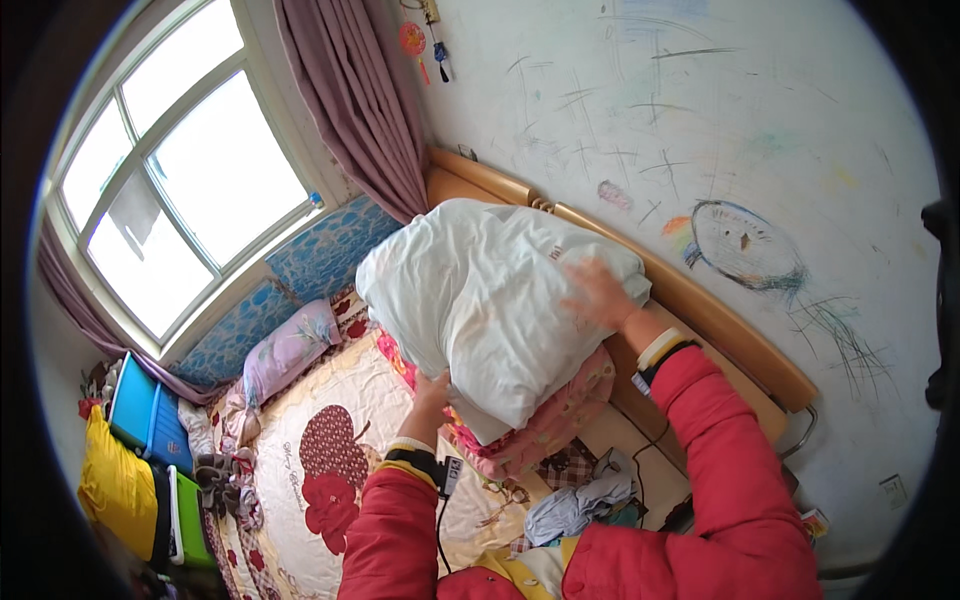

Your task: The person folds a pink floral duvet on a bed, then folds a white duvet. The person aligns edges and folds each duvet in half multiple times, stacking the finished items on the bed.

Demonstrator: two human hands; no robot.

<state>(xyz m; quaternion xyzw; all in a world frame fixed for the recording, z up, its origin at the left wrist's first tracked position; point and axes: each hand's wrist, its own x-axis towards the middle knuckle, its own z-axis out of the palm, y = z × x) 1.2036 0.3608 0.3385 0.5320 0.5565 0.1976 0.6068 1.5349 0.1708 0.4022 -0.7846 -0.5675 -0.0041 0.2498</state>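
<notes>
A bulky, pale mint-white folded quilt (470,290) rests on a pile of pink patterned bedding (570,410) by the headboard. My left hand (430,394) is at the quilt's near left corner, closed on its edge, with most of its fingers hidden. On the upper right part of the quilt lies my right hand (600,295), slightly blurred, its fingers apart and flat against the fabric. Both wrists wear dark bands with cables near them.
A flowered sheet (290,450) covers the bed. Its wooden headboard (700,320) runs along the scribbled wall. Crumpled clothes (570,510) lie close to me. A lilac pillow (290,350) sits below the window, and blue (150,410) and green (188,520) bins stand at far left.
</notes>
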